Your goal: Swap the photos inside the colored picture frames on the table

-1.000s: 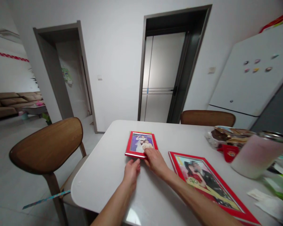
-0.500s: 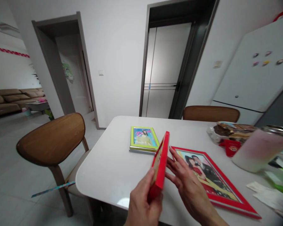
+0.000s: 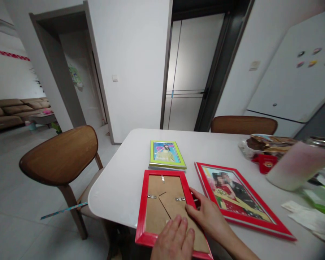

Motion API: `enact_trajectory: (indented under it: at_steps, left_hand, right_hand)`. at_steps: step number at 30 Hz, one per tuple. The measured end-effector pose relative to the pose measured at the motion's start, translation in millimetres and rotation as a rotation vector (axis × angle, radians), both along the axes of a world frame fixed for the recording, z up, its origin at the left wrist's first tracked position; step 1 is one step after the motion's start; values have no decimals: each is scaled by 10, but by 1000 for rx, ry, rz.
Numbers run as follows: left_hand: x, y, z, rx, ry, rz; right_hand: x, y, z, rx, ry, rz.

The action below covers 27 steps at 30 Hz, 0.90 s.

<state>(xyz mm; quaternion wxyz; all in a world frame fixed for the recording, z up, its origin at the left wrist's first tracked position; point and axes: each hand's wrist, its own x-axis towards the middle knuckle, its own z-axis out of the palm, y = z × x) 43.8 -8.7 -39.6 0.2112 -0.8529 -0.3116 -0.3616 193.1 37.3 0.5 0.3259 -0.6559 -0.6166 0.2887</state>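
Note:
A red picture frame (image 3: 143,209) shows its brown backing board, with metal clips and a slit, at the near edge of the table. My left hand (image 3: 174,238) lies with its fingers stretched flat on the lower part of the backing. My right hand (image 3: 207,216) grips the frame's right side, thumb on top. Behind it lies a yellow-green frame (image 3: 181,160) with a picture of a person in a yellow dress. To the right, a larger red frame (image 3: 280,229) lies face up, showing a couple.
On the white table (image 3: 113,191), a pink-white tumbler (image 3: 298,168), a red packet (image 3: 267,163), a plastic-wrapped package (image 3: 271,143) and crumpled tissues (image 3: 306,216) sit at the right. Wooden chairs stand at the left (image 3: 62,155) and far side (image 3: 243,124).
The red frame has turned from edge-on and upright to lying back-up. My left hand has gone from gripping it to resting on its backing, and my right hand has taken hold of its right side.

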Motion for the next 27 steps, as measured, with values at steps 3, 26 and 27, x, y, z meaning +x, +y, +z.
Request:
enact_trajectory:
  at_steps: [3, 26, 27]
  left_hand:
    - [54, -1, -129, -6, -59, 32]
    - [-707, 151, 389, -997, 119, 17]
    - [-716, 151, 374, -997, 118, 11]
  right_hand:
    - [4, 18, -95, 82, -256, 6]
    - [-47, 84, -96, 305, -489, 207]
    - [-62, 22, -67, 325, -468, 273]
